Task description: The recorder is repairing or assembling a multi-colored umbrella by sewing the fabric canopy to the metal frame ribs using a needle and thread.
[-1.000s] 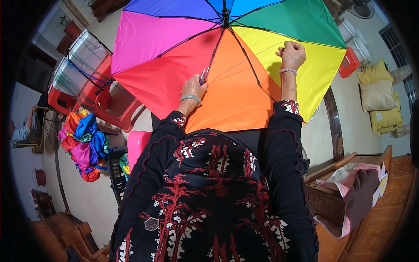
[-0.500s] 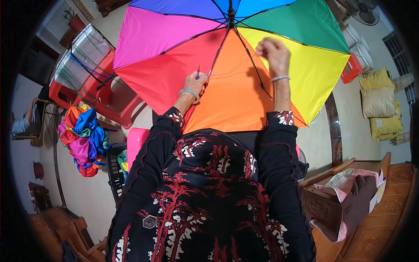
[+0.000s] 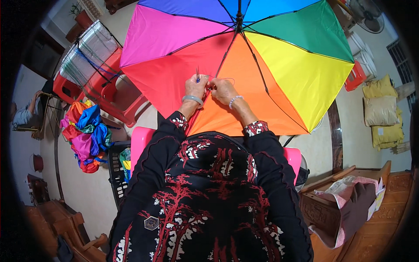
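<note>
Spread open in front of me is a rainbow-coloured umbrella (image 3: 257, 111), its underside and black ribs showing. My left hand (image 3: 194, 89), with a bracelet on its wrist, is closed at the seam between the red and orange panels. Out of its top stick the narrow tips of what look like small thread snips (image 3: 197, 77). My right hand (image 3: 224, 92) pinches right beside it, against the same rib and seam. A thin red thread (image 3: 232, 79) loops above its fingers. What lies between the right fingertips is too small to make out.
On the left, a bunch of folded colourful umbrellas (image 3: 89, 137) sits beside red plastic chairs (image 3: 118, 98) and a black crate (image 3: 118, 170). A seated person (image 3: 28, 111) is at the far left. Yellow sacks (image 3: 382, 111) and a carved wooden bench (image 3: 321, 212) stand right.
My right hand has come down and left from over the yellow panel to meet the left hand at the seam. The thread, stretched between the hands before, now hangs in a loop.
</note>
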`<act>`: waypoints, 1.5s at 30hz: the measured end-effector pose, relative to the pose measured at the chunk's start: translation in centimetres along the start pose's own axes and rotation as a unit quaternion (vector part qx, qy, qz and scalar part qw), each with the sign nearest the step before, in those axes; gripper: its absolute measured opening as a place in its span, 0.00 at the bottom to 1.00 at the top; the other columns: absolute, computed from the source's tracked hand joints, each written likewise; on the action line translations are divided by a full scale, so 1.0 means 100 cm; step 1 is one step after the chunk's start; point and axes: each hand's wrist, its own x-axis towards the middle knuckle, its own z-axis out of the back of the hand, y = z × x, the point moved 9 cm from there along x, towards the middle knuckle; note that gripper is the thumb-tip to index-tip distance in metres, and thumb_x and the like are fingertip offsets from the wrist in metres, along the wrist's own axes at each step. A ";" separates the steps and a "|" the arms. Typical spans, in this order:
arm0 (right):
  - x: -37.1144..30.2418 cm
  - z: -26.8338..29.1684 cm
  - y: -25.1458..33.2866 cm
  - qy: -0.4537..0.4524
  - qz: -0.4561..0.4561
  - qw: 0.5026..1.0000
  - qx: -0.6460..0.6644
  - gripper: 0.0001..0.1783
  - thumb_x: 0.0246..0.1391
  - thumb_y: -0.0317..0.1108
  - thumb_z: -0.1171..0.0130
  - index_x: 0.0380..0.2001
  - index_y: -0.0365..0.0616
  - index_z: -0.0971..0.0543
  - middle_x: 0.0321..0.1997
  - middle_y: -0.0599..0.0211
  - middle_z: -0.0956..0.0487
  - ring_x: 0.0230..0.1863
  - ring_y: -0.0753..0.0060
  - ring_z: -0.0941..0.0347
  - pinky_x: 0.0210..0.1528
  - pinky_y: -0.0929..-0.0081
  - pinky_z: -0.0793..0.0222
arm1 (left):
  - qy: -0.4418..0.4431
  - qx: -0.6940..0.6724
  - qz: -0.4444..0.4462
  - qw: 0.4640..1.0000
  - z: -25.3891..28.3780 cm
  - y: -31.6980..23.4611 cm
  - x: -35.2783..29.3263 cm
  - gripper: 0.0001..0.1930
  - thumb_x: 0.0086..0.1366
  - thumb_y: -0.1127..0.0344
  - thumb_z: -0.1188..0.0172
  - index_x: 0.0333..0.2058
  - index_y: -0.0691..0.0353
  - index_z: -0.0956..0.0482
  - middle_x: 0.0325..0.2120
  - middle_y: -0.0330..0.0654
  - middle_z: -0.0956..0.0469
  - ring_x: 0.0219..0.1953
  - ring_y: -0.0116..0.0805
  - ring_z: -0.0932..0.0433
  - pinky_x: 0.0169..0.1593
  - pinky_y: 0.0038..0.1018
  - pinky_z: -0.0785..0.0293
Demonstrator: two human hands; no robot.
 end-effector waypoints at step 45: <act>-0.074 0.202 -0.111 -0.499 0.014 0.580 0.644 0.10 0.53 0.26 0.49 0.39 0.34 0.29 0.28 0.61 0.27 0.28 0.66 0.28 0.35 0.66 0.25 | 0.112 0.501 -0.183 0.838 -0.031 -0.008 0.001 0.10 0.51 0.63 0.41 0.30 0.61 0.24 0.32 0.49 0.28 0.36 0.50 0.27 0.38 0.41 0.31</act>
